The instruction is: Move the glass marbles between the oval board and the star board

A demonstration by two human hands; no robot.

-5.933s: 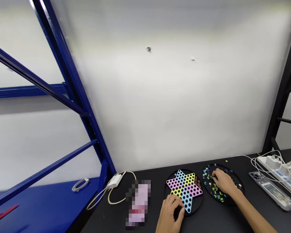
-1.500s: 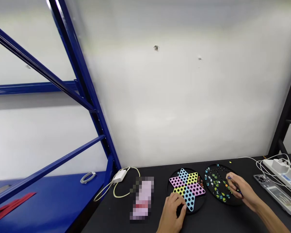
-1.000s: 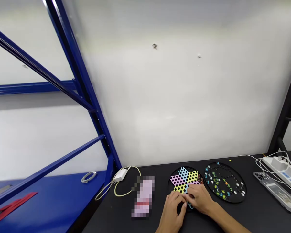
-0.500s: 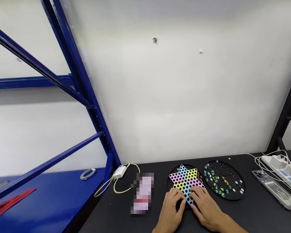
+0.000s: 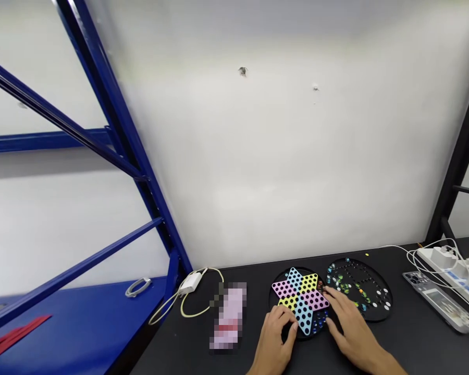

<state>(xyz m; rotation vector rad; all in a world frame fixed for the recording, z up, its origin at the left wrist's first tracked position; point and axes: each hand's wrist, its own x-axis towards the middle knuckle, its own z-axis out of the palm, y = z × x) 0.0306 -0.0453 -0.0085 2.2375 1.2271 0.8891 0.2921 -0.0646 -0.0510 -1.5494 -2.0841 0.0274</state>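
A star-shaped Chinese checkers board in blue, yellow and pink, full of dark holes, sits in a round black tray. Blue marbles lie in the tray's lower right gap, brown-orange ones in its upper right gap. My left hand has its fingers curled and its thumb and fingertips closed at the star's lower left edge. Fingers apart, my right hand reaches over the tray's right side, fingertips beside the pink point; nothing shows in it.
A second round black tray holds several loose marbles in mixed colours. Farther right lie a phone, a white power strip and cables. A white adapter with cord and a blurred-out item are to the left, beside a blue rack.
My right hand has moved right and outward from the star's lower blue point, uncovering blue marbles. My left hand stays at the lower left edge. The view has shifted slightly.
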